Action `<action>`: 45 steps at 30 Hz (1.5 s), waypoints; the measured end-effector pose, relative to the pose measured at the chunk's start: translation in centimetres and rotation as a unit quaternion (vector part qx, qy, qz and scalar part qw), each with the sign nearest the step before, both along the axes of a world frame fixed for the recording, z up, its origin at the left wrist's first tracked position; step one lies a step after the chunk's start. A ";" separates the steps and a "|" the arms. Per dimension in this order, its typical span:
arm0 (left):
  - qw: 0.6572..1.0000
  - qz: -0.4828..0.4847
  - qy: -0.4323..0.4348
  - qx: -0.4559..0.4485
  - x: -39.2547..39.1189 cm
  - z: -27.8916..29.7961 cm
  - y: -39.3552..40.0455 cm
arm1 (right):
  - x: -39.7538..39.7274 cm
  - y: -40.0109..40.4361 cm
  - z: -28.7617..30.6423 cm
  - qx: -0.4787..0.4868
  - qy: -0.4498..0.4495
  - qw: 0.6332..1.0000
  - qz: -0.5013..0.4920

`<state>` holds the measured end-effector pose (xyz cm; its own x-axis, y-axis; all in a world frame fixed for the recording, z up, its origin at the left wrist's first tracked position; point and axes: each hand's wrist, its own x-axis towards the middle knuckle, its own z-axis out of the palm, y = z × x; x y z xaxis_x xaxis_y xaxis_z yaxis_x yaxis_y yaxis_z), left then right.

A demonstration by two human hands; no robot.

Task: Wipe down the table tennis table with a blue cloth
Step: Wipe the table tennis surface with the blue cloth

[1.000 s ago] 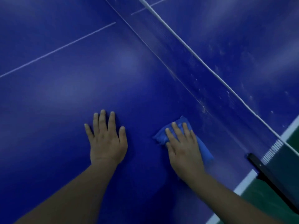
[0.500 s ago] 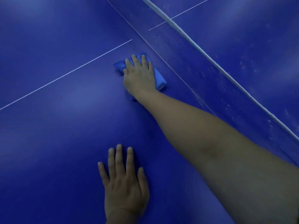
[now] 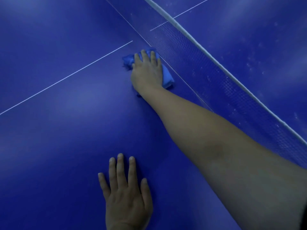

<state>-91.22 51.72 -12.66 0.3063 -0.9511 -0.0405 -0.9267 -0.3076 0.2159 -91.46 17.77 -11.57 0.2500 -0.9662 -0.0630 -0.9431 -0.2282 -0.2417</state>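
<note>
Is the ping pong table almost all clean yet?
Not yet. The near side shows no specks. The right hand presses the blue cloth beside the net; the left hand rests flat. White specks dot the far side.

We've got the right hand (image 3: 147,70) flat on the cloth (image 3: 167,75), far out on the table (image 3: 58,146) right against the net (image 3: 207,68), just right of the centre line (image 3: 66,78), left hand (image 3: 127,200) flat on the near side.
</note>
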 end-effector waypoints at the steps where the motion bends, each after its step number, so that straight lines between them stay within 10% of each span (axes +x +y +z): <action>1: 1.000 0.000 0.002 0.005 0.0 0.1 -0.1 | -1.4 0.5 -0.2 -0.007 -0.001 1.000 -0.013; 19: 0.997 -0.006 0.067 0.028 0.1 1.9 0.6 | -22.4 21.1 -0.5 0.001 0.015 0.990 -0.142; 45: 0.959 -0.274 0.046 0.060 -15.0 1.8 9.7 | -39.7 41.0 0.0 -0.060 0.020 0.965 -0.255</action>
<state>-106.22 61.46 -10.86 -0.2479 -0.9550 -0.1632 -0.9352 0.1918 0.2978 -131.14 58.81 -11.61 -0.2608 -0.9637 0.0573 -0.9480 0.2445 -0.2037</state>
